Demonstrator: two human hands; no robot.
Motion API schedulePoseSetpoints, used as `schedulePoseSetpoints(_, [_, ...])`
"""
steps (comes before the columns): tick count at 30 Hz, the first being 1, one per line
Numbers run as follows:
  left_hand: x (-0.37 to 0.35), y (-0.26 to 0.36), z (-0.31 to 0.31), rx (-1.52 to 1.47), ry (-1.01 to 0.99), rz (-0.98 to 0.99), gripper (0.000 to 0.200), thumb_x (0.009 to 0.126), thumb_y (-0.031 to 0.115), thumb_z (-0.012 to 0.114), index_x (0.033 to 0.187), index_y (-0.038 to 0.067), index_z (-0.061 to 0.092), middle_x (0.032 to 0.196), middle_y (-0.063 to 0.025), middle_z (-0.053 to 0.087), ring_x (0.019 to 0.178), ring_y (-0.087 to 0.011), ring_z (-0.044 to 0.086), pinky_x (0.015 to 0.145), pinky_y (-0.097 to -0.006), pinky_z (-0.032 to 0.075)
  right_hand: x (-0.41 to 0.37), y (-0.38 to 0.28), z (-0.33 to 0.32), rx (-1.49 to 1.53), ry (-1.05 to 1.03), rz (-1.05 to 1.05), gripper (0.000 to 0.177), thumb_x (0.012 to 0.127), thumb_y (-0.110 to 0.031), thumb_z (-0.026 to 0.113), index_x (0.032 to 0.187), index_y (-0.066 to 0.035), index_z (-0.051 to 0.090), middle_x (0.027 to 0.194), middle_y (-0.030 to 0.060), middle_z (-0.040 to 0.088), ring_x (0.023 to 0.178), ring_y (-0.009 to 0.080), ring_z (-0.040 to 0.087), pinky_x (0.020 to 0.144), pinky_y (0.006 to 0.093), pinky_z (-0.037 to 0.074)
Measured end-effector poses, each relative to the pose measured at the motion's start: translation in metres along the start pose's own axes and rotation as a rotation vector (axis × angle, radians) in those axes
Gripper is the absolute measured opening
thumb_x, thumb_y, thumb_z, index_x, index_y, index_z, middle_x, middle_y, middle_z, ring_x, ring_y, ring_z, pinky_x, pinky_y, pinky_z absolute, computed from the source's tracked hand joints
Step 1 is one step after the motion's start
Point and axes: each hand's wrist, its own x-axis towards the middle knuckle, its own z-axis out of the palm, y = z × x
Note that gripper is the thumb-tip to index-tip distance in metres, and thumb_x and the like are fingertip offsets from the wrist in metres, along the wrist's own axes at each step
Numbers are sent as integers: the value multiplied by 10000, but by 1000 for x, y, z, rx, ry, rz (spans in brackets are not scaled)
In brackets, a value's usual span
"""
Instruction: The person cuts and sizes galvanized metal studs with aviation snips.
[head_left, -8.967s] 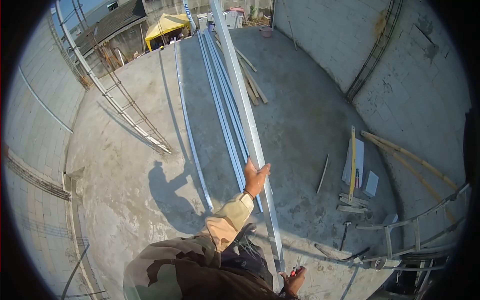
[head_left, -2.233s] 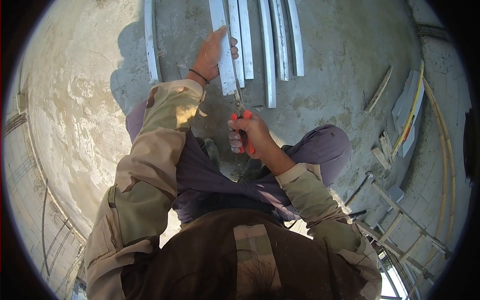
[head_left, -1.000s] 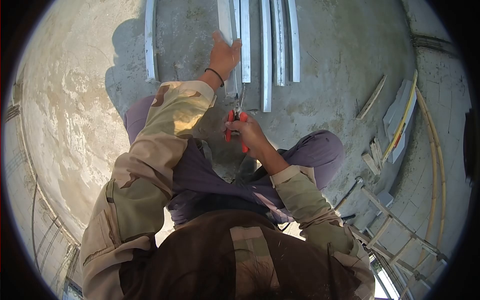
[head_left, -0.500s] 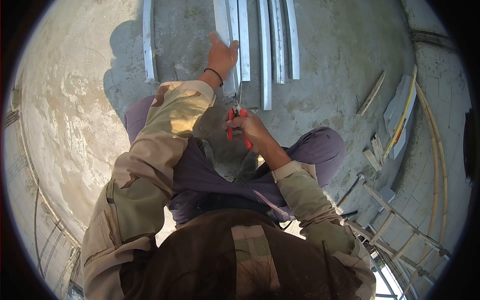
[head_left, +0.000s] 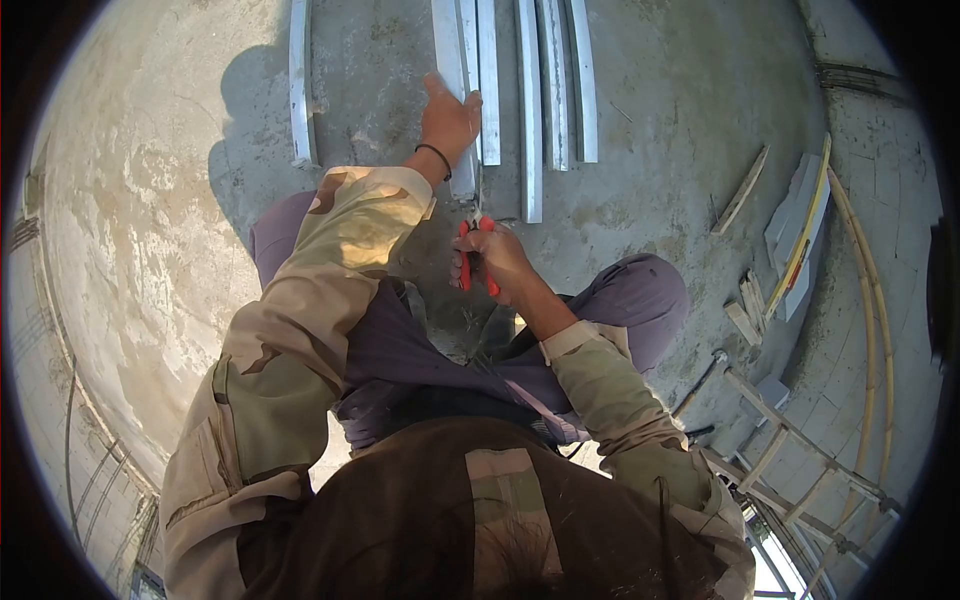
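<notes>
My left hand (head_left: 450,120) is wrapped round a wide metal channel (head_left: 452,50) near its lower end, with a dark band on the wrist. Just below that end, my right hand (head_left: 497,258) grips pliers with red handles (head_left: 466,268). The jaws of the pliers point up and meet the channel's end or lie right beside it; exactly what they bite on is too small to tell. A narrower metal strip (head_left: 488,90) lies close to the right of the channel.
More metal strips (head_left: 530,120) lie to the right, and one (head_left: 299,90) to the left. Further right are wood pieces (head_left: 742,190), a yellow level-like bar (head_left: 806,235), bamboo poles (head_left: 868,290) and a ladder (head_left: 770,455). My bent knees (head_left: 640,300) flank the work.
The handles of the pliers have closed closer together in my right hand. My left hand and the channel have shifted very slightly.
</notes>
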Motion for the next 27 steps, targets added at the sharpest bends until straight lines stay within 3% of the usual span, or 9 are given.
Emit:
schedulePoseSetpoints(18, [-4,4,-5,11,2,-26,790,961,296,655,1445,-138,205,1166,-431,607,1115,-528,638,969,-486,504,-7,0,9,-12,39,24,125,879,-37,582,914,-58,464,694,68,500,549,212,520,491,395,458])
schedulePoseSetpoints(27, [-3,5,-2,-53,13,-41,768,955,267,663,1431,-138,216,1175,-412,606,1115,-504,644,967,-478,502,-12,-5,8,-23,18,22,76,880,-13,571,862,-40,502,701,88,517,588,235,541,542,411,480])
